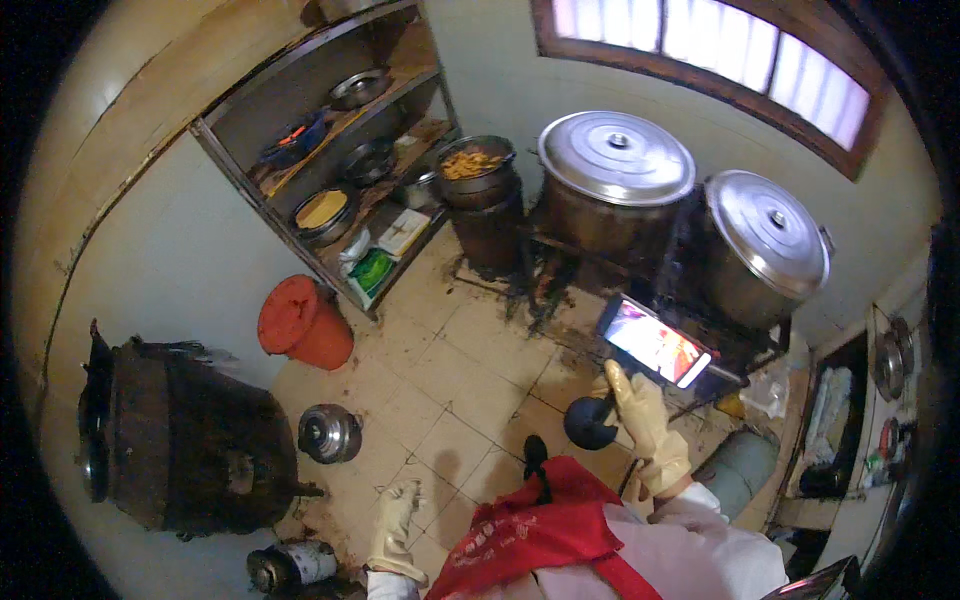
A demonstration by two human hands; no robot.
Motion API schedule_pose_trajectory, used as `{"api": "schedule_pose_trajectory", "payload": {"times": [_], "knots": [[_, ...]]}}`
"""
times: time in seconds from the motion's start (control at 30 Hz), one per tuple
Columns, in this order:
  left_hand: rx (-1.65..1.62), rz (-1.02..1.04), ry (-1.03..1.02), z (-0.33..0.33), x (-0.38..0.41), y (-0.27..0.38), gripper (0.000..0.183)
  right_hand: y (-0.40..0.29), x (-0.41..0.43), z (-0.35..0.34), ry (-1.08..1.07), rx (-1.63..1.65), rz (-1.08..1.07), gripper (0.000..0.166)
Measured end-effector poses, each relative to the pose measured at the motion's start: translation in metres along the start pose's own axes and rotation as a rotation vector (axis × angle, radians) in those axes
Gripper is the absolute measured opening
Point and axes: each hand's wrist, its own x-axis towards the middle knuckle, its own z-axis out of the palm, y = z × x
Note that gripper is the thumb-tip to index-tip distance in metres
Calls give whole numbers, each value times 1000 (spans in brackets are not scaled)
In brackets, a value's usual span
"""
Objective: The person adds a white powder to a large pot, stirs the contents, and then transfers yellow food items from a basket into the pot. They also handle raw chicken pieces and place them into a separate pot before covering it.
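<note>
My right hand [651,431], in a cream rubber glove, is closed around a black stand with a round base [590,424]. Above the fingers is a smartphone [656,341], tilted, its screen lit with a bright picture. The glove hides part of the stand. My left hand [397,521] wears a matching glove and hangs low over the tiled floor, fingers loosely bent, with nothing seen in it. A red apron [536,517] covers my front, over a pale garment.
Two large lidded metal pots [615,161] stand below the window, beside a smaller pot of yellowish food [471,163]. Shelves [360,172] hold basins. Leftward are a red bucket [304,322], a metal lidded vessel [328,433] and a big dark vat [202,435]. A gas cylinder [739,472] lies right.
</note>
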Motion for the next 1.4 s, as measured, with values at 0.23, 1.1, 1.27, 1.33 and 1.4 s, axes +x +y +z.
{"api": "schedule_pose_trajectory", "payload": {"times": [0.23,1.1,1.27,1.33,1.4], "knots": [[-256,-18,157,-54,104,122,24,-84,152,133,-255,-286,-67,69],[1201,553,591,-210,704,853,48,-145,364,387,470,-360,-82,54],[1142,778,877,-241,690,857,39,-171,396,401,396,-368,108,56],[1096,844,877,-227,691,862,35,-192,402,400,423,-334,101,59],[1024,982,947,-247,658,827,34,-207,402,406,351,-236,91,62]]}}
